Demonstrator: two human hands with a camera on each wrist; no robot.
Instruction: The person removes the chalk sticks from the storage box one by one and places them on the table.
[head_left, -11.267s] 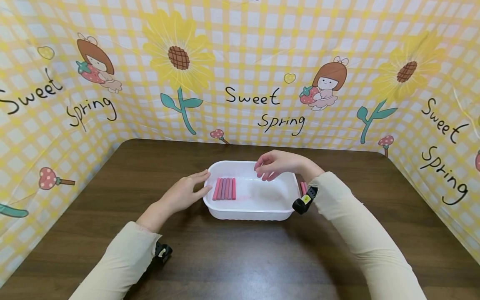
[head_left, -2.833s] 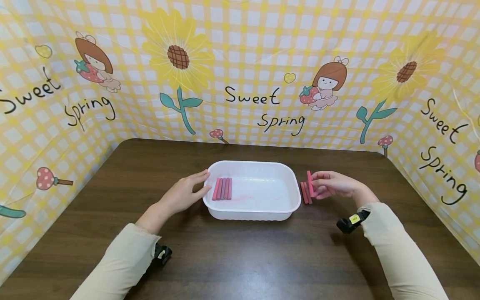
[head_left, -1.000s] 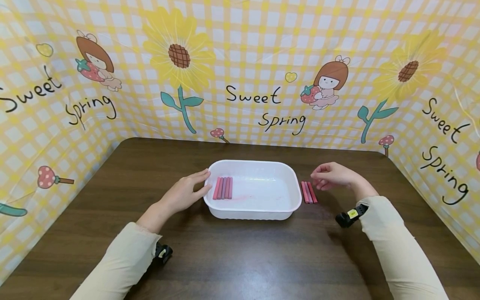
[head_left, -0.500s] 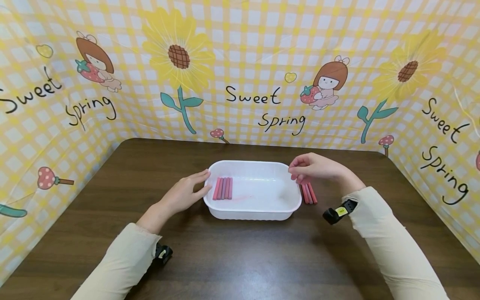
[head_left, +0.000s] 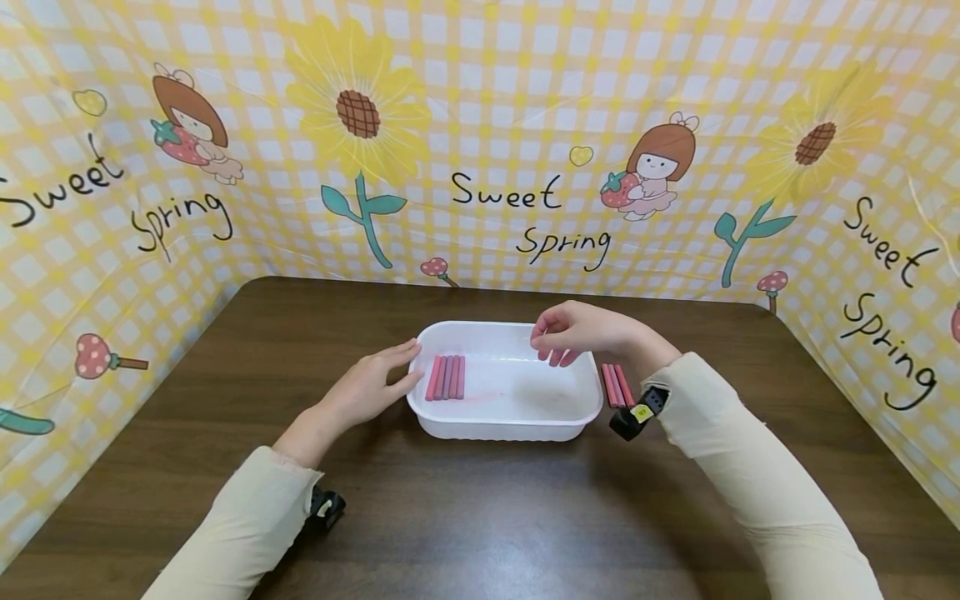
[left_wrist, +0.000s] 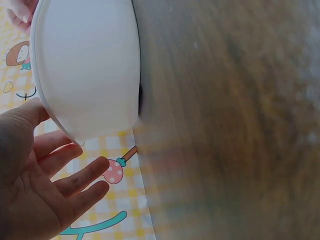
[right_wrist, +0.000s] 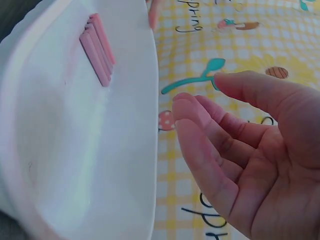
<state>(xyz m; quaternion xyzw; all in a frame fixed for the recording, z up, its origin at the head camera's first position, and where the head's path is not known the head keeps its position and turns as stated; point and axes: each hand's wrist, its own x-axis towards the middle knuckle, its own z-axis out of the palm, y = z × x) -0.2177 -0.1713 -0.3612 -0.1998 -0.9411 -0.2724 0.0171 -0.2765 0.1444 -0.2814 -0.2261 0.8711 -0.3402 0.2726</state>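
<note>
A white plastic tray (head_left: 504,430) stands on the table. Several pink and purple sticks that look like chalk (head_left: 446,377) lie side by side at its left end. My left hand (head_left: 367,387) touches the rim there with spread, relaxed fingers. Above the back right part of the tray hovers my right hand (head_left: 581,332), its fingers loosely bent. The right wrist view shows a gap between thumb and fingertips (right_wrist: 189,131), with nothing held. Three more sticks (head_left: 617,385) lie in a row on the table, just right of the tray, near the right wrist.
The dark wooden table (head_left: 480,517) extends around the tray. A yellow checked cloth (head_left: 495,125) with printed flowers and figures stands behind it and along both sides. Faint pink smears (head_left: 487,395) mark the tray floor.
My right hand took one chalk stick out of the tray and laid it in the row on the right. It has since moved left, without a stick, over the tray. The left hand stayed put.
</note>
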